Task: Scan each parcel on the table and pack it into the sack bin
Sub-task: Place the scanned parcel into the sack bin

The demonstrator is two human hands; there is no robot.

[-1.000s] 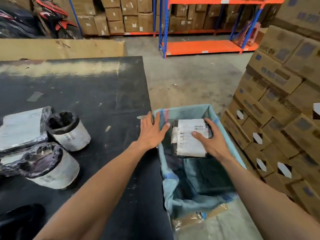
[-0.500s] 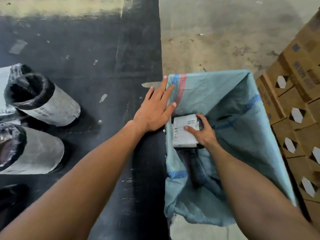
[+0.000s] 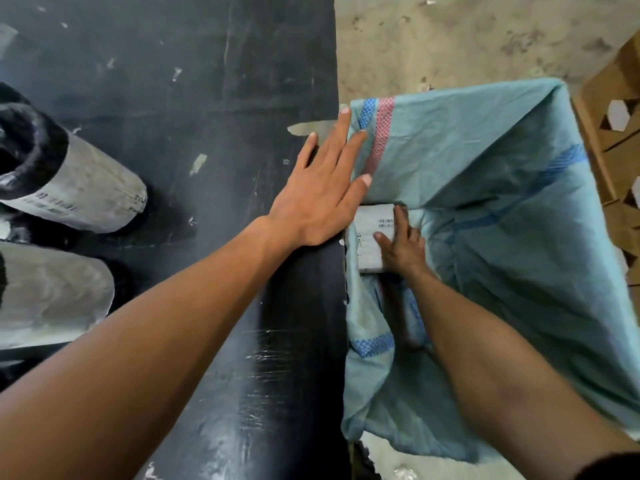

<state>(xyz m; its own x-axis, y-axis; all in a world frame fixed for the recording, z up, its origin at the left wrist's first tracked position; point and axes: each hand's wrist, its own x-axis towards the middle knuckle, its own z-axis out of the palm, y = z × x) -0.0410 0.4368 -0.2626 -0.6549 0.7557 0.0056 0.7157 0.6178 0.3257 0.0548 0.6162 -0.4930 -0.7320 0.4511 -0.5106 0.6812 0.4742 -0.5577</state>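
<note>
A light blue woven sack (image 3: 502, 209) stands open beside the right edge of the black table (image 3: 207, 98). Deep inside it, against the wall nearest the table, my right hand (image 3: 401, 244) holds a small parcel (image 3: 372, 230) with a white label and barcode. My left hand (image 3: 325, 188) lies flat with fingers spread on the table edge, its fingertips over the sack's rim at the red and blue stripes. Two cylindrical parcels in black wrap with white labels rest on the table at the left: the upper parcel (image 3: 79, 188) and the lower parcel (image 3: 52, 292).
Stacked cardboard boxes (image 3: 609, 133) crowd the sack's right side. Bare concrete floor (image 3: 450, 39) lies beyond the sack. Dark items sit lower in the sack under my right forearm.
My right hand has pushed the labelled parcel deeper into the sack. The view has tilted further down and closer. My left hand stays on the table edge and sack rim.
</note>
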